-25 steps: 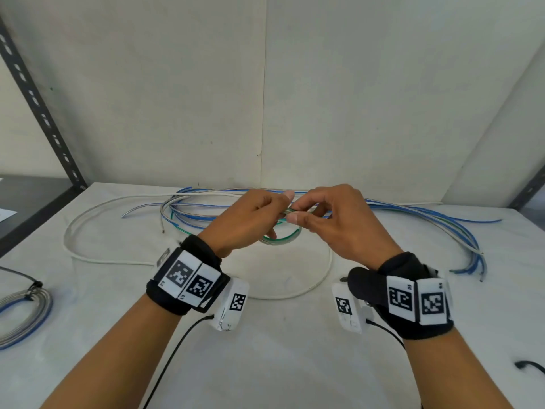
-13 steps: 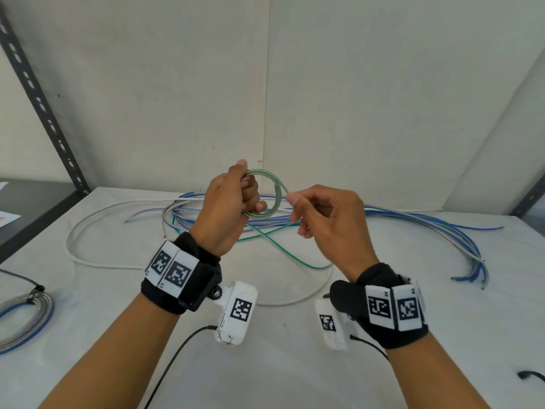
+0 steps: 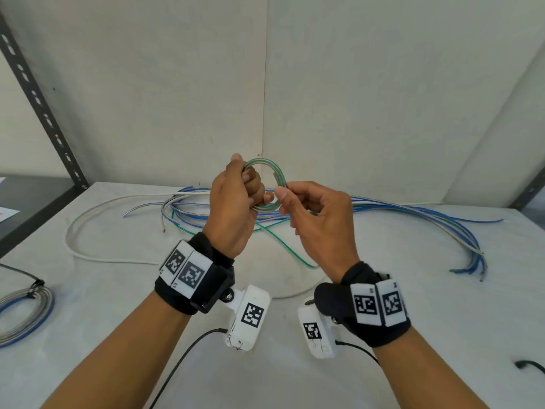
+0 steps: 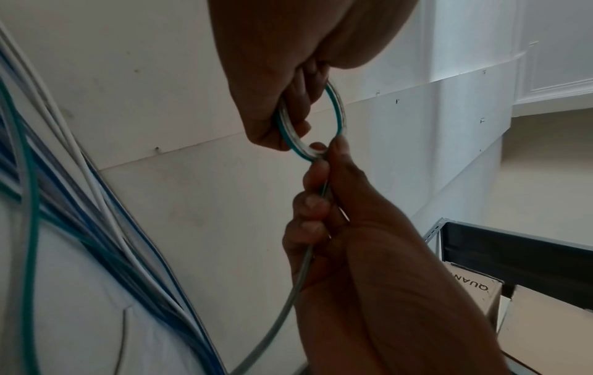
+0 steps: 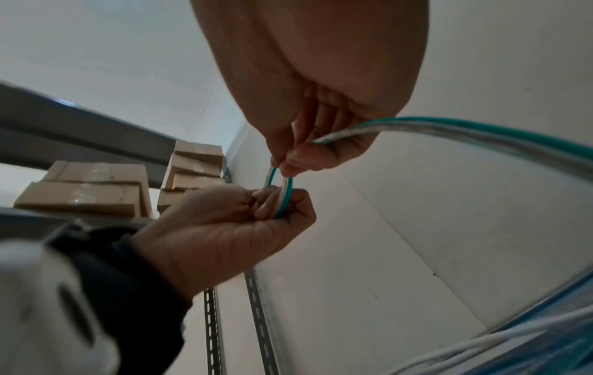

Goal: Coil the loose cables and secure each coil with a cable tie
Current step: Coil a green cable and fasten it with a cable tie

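A small coil of green-and-clear cable [image 3: 272, 177] is held up above the table. My left hand [image 3: 236, 202] grips the coil's left side, fingers curled round the loops [image 4: 285, 126]. My right hand [image 3: 312, 214] pinches the same cable where it leaves the coil [image 4: 322, 165], thumb and forefinger tight on it [image 5: 289, 162]. The loose green tail [image 3: 283, 243] runs down from my right hand onto the table. No cable tie is visible in any view.
A bundle of blue, white and green loose cables [image 3: 413, 214] lies across the back of the white table [image 3: 383, 364]. A long white cable [image 3: 88, 228] loops at left. A tied blue-grey coil [image 3: 20, 311] sits at the left edge. Metal shelving [image 3: 35, 93] stands at left.
Both hands rose from just above the table. The left hand turned the coil upright, and the right hand slid along the green cable to the coil's right side.
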The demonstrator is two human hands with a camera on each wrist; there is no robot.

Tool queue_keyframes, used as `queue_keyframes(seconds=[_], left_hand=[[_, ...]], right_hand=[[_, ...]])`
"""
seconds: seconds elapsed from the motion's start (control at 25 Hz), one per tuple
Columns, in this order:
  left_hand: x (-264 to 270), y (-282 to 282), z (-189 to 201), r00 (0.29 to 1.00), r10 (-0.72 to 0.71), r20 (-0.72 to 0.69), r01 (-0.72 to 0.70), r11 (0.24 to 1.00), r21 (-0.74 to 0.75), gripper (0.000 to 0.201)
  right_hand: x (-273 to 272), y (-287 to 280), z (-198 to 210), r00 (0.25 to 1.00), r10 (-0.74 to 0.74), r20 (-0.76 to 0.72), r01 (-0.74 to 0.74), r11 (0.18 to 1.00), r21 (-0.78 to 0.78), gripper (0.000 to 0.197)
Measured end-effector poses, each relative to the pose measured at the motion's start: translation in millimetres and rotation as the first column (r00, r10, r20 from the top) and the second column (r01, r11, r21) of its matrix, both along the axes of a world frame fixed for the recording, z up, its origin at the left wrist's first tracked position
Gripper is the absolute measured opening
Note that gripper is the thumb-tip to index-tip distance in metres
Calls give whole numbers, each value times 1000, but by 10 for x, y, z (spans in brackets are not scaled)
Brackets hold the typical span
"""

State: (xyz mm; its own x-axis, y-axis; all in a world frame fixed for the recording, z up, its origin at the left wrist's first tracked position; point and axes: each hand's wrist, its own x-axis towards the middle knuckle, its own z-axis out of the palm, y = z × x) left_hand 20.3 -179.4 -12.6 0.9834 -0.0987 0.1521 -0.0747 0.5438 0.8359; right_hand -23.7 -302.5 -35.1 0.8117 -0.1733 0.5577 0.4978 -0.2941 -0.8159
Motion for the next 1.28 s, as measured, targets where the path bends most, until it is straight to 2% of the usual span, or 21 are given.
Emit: queue_keyframes(seconds=[0.08, 0.16, 0.24, 0.32, 0.4, 0.44, 0.52, 0.6, 0.68, 0.8, 0.88, 0.96, 1.12, 1.28], left_hand=[[51, 33, -19, 998, -54, 18, 52, 993, 104, 49], [91, 82, -40, 992, -70, 103, 31, 942, 335, 56], [86, 133, -60, 969, -109, 224, -51, 792, 608, 60], [58, 169, -99, 945, -205, 254, -85, 596, 798, 60], [42, 171, -146, 928, -298, 225, -64, 465, 883, 60], [39, 161, -165, 917, -324, 233, -70, 445, 893, 59], [31, 126, -196, 898, -334, 287, -111, 459, 882, 55], [48, 107, -208, 884, -309, 352, -177, 475, 862, 50], [79, 138, -202, 895, -243, 373, -203, 523, 828, 48], [142, 203, -128, 951, -153, 270, -95, 684, 723, 49], [129, 201, -72, 967, -181, 180, 37, 796, 604, 49], [100, 182, -39, 968, -215, 130, 132, 875, 466, 46], [88, 162, -21, 976, -179, 122, 130, 935, 329, 44], [54, 133, -1, 980, -165, 115, 124, 945, 301, 44]], right_hand=[[30, -121, 53, 1000, 9, -19, -9, 1000, -14, 7], [47, -279, 107, 998, 29, -59, -37, 991, -126, 7], [38, -387, 141, 994, 36, -107, -69, 944, -323, 9], [28, -443, 149, 985, 45, -167, -117, 883, -454, 10], [29, -480, 146, 975, 42, -218, -152, 842, -517, 10], [32, -489, 145, 972, 36, -232, -159, 827, -540, 10], [32, -483, 136, 970, 34, -242, -165, 821, -547, 10], [37, -477, 141, 976, 32, -213, -140, 847, -513, 9], [54, -509, 148, 986, 12, -168, -88, 885, -457, 9], [86, -594, 155, 995, -27, -99, -13, 927, -376, 7], [95, -564, 138, 997, -19, -79, -6, 955, -295, 5], [91, -460, 104, 994, 33, -101, -53, 980, -192, 5], [90, -291, 48, 980, 128, -153, -122, 992, 43, 15], [77, -228, 28, 988, 80, -130, -72, 995, 72, 16]])
